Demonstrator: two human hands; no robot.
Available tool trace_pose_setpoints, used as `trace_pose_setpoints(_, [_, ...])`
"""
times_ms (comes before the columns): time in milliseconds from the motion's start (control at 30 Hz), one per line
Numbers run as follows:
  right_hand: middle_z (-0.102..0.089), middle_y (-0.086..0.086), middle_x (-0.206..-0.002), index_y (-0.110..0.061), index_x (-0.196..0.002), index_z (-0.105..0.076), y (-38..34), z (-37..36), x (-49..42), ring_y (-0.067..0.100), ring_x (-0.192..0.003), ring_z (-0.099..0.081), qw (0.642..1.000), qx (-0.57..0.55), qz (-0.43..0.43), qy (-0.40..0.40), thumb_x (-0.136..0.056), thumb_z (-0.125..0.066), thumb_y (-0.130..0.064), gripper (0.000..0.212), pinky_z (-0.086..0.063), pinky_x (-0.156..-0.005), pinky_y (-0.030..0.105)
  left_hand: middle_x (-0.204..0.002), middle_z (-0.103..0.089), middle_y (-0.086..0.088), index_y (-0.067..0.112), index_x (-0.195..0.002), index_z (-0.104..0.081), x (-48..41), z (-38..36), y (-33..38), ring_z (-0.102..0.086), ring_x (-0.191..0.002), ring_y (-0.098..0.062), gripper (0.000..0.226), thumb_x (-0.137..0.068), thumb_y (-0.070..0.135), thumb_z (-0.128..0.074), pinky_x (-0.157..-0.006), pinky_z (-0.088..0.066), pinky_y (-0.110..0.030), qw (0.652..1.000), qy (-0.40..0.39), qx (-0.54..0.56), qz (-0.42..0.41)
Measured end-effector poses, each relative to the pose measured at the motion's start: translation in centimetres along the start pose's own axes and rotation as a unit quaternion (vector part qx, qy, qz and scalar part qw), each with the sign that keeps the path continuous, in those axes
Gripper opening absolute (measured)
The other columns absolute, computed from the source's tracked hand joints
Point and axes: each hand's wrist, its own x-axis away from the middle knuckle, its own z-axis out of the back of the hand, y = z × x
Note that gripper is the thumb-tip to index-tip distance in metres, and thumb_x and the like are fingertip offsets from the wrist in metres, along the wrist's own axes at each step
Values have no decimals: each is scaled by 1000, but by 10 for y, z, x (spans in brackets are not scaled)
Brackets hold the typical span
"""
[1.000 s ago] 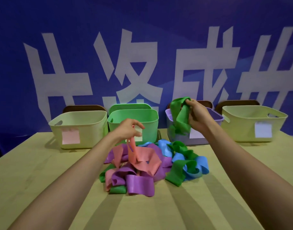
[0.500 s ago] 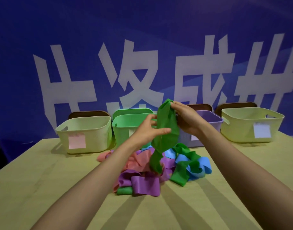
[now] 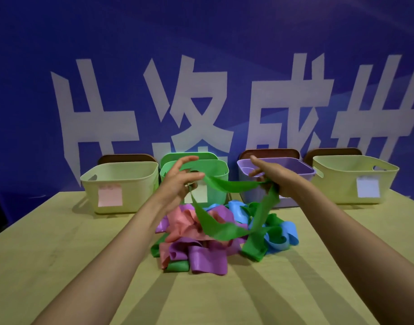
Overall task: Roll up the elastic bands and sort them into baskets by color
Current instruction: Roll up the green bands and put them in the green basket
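Large white characters (image 3: 196,109) span the blue backdrop, and a pink note (image 3: 110,196) marks the left basket (image 3: 140,184). The left hand (image 3: 177,184) and right hand (image 3: 281,181) pinch a green band (image 3: 234,185) in curled fingers (image 3: 184,161), stretching it above the pile (image 3: 201,254) on the bench (image 3: 60,254).

The left hand (image 3: 177,181) hides most of the green basket's (image 3: 216,198) label. Right of it, the right hand (image 3: 279,180) covers the purple basket's (image 3: 247,191) label.

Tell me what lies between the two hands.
In the head view, a green elastic band stretches between the left hand and the right hand, both holding it; its lower loop sags onto the band pile.
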Motion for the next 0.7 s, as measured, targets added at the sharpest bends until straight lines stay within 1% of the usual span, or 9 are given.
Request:
trace_pose_setpoints(100, [-60, 1, -67, -10, -117, -61, 4, 2, 1, 14, -59, -48, 998, -56, -8, -38, -91, -58, -39, 39, -42, -50, 23, -75, -58, 4, 16, -103, -62, 3, 0, 8, -49, -60, -5, 34, -70, 11, -70, -60, -43, -20, 995, -21, 90, 38])
trace_pose_setpoints(233, [-61, 2, -62, -16, -99, -68, 8, 19, 1, 13, -54, -53, 960, -228, 18, -164, -68, -80, -25, 34, -51, -54, 21, -117, -59, 0, 16, -127, -57, 6, 13, 7, -58, -104, -15, 52, -76, 13, -65, -87, -47, -38, 984, -71, 134, 95])
trace_pose_setpoints(300, [-62, 5, -77, -16, -97, -70, 13, 26, -3, 16, -67, -52, 949, -254, 57, -180, -49, -89, -18, 52, -54, -62, 26, -132, -47, 3, 21, -133, -53, 5, 16, 4, -54, -116, -13, 63, -75, -2, -63, -88, -48, -39, 990, -80, 78, 80])
trace_pose_setpoints(333, [-63, 6, -83, -15, -100, -69, 15, 28, -4, 18, -72, -54, 946, -263, 72, -173, -52, -86, -11, 51, -55, -64, 27, -135, -45, 1, 22, -129, -55, 3, 16, 1, -58, -113, -10, 62, -76, -8, -62, -85, -51, -35, 994, -69, 49, 67])
trace_pose_setpoints(400, [-67, 8, -91, -13, -107, -63, 17, 32, -2, 19, -77, -63, 944, -274, 105, -150, -62, -71, -1, 48, -57, -65, 25, -129, -52, -9, 20, -119, -60, 1, 10, -2, -65, -98, -12, 53, -78, -14, -61, -73, -56, -24, 998, -16, -9, 53])
trace_pose_setpoints(467, [-70, 8, -95, -11, -111, -61, 17, 37, 3, 17, -80, -69, 941, -270, 138, -154, -60, -69, 2, 53, -56, -66, 23, -117, -54, -12, 15, -116, -61, -3, 9, -8, -59, -99, -17, 50, -76, -15, -63, -67, -52, -16, 988, 63, -142, 20])
trace_pose_setpoints(567, [-71, 9, -102, -10, -111, -61, 19, 44, 7, 17, -87, -70, 943, -247, 154, -163, -71, -58, 14, 47, -55, -68, 21, -107, -55, -12, 12, -115, -61, -8, 21, -17, -53, -84, -17, 50, -74, -17, -58, -69, -45, -22, 907, 162, -379, -88])
trace_pose_setpoints(633, [-71, 9, -104, -10, -110, -61, 21, 48, 6, 16, -88, -70, 953, -218, 152, -145, -77, -52, 19, 45, -55, -68, 21, -109, -51, -10, 10, -114, -62, -8, 31, -21, -49, -72, -10, 46, -77, -15, -52, -73, -38, -20, 859, 198, -452, -133])
trace_pose_setpoints(700, [-69, 10, -103, -7, -109, -61, 24, 50, 3, 17, -86, -69, 965, -178, 154, -118, -78, -55, 19, 41, -55, -70, 21, -111, -51, -7, 9, -115, -61, -9, 37, -23, -50, -76, -13, 40, -81, -10, -50, -77, -38, -21, 849, 222, -463, -125])
